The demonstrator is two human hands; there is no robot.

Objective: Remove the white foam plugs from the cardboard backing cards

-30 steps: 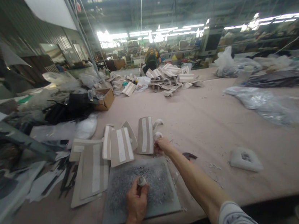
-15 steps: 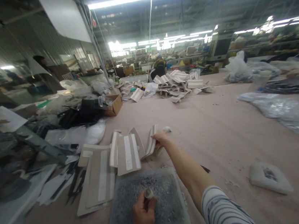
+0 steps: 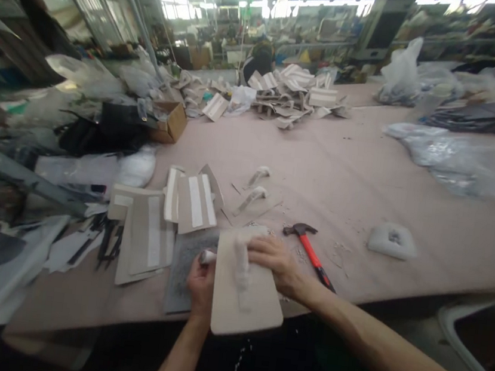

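My right hand (image 3: 272, 258) is closed on a beige rounded-corner panel (image 3: 255, 304) with a white wrapped handle along its face. The panel is raised in front of me, tilted, over the near edge of the work pad. Beside it, my left hand (image 3: 201, 282) is closed around a short cylindrical tool (image 3: 207, 257) with a pale wrap; the panel partly hides those fingers. Beneath both lies a dark grey pad (image 3: 183, 268), partly covered. A red-handled claw hammer (image 3: 310, 251) rests on the table to the right of my right hand.
Beige panels with white strips (image 3: 196, 200) stand and lie left of the pad. Two white handle pieces (image 3: 252, 199) lie behind it. A whitish block (image 3: 392, 239) sits at right. Farther back are a cardboard box (image 3: 169, 122), a panel heap (image 3: 286, 94) and plastic bags (image 3: 454, 154).
My right hand has brought a panel from beyond the pad towards me, its handle side now showing. My left hand keeps the tool. The hammer has come into clear view as the camera tilted down.
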